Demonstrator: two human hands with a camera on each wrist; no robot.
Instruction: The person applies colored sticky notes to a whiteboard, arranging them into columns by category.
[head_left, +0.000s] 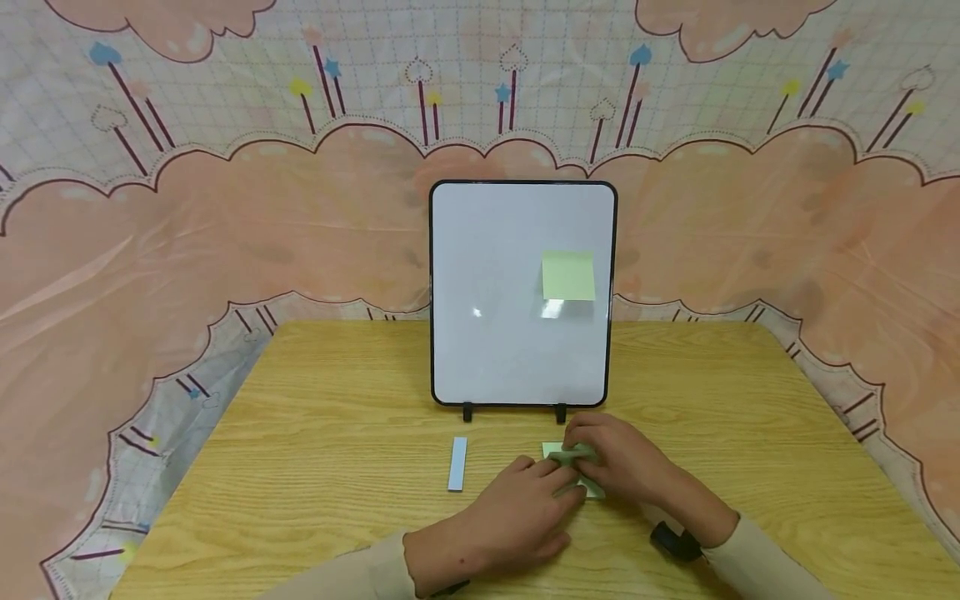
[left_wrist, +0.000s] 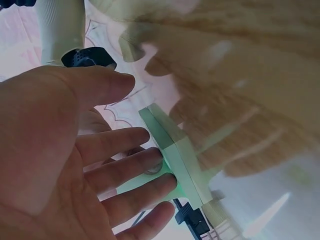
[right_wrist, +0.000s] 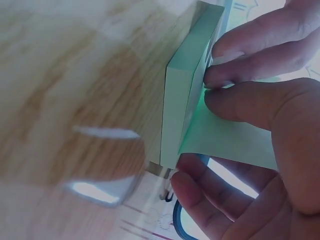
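A light green pad of sticky notes (right_wrist: 177,105) lies on the table between my two hands. Its top sheet (right_wrist: 227,142) is peeled up and bent away from the stack. My right hand (head_left: 618,458) pinches this raised sticky note, thumb on one face and fingers behind it. From the left, my left hand (head_left: 517,517) reaches to the pad; its fingers (left_wrist: 132,177) are extended, with the tips at the pad's side. In the head view both hands cover much of the pad, leaving a corner and an edge showing.
Behind the hands a whiteboard (head_left: 495,350) with a black frame stands upright on small black feet (head_left: 561,412). A yellow-green sticky note (head_left: 567,276) is stuck on its right upper part. A pale blue strip (head_left: 457,463) lies on the wooden table (head_left: 322,433), left of the pad. Patterned cloth (head_left: 337,208) hangs behind.
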